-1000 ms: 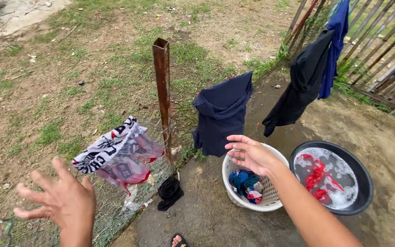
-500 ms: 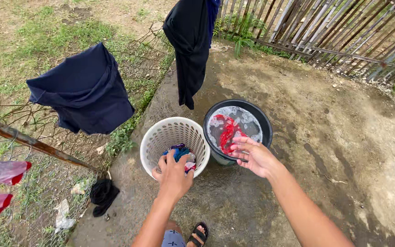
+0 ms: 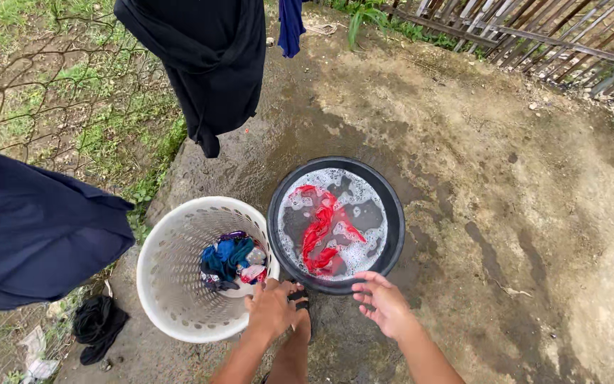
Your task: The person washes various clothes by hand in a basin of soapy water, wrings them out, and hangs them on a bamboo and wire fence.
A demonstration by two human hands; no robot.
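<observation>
Your left hand [image 3: 273,310] at the near rim of the white basket [image 3: 172,299], seemingly gripping it, right hand [image 3: 385,304] released beside the black basin [image 3: 392,235] of suds, bare concrete ground [image 3: 520,185] to the right, damp coloured clothes [image 3: 230,259] bunched in the basket.

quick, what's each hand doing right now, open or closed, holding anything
Left hand: at the near rim of the white laundry basket; whether it grips anything cannot be told.
Right hand: open, fingers spread, empty, beside the black basin.
</observation>
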